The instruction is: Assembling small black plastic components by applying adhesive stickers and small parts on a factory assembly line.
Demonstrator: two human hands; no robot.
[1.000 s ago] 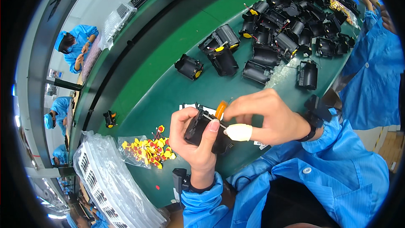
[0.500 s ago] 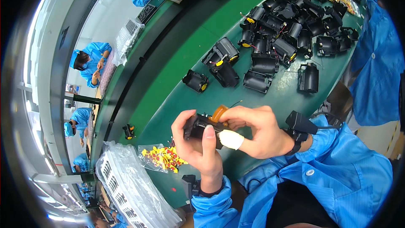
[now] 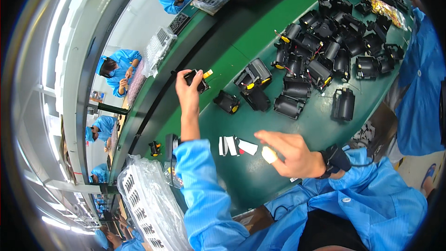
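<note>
My left hand (image 3: pixel 187 92) is stretched out over the bright green belt, its fingers closed around a black plastic housing (image 3: pixel 200 83). A small yellow tab (image 3: pixel 208 73) sticks up from the top of that housing. My right hand (image 3: pixel 297 154) hovers above the dark green worktop with its fingers stretched and thumb apart, holding nothing I can see. A pale yellow finger cot (image 3: pixel 269 155) covers one of its digits. White strips with dark edges (image 3: pixel 231 146) lie on the worktop between my two arms.
Black housings (image 3: pixel 297 86) with yellow tabs and thin wires are heaped on the worktop (image 3: pixel 274 128) toward the far right. A plastic-wrapped stack of white trays (image 3: pixel 148 200) stands at lower left. One housing (image 3: pixel 154 148) sits on the belt (image 3: pixel 223 60). Co-workers (image 3: pixel 118 69) sit across it.
My left hand has carried the black housing forward and left, from above the worktop to the belt. My right hand has come away from it and opened; the orange band it pinched is no longer there.
</note>
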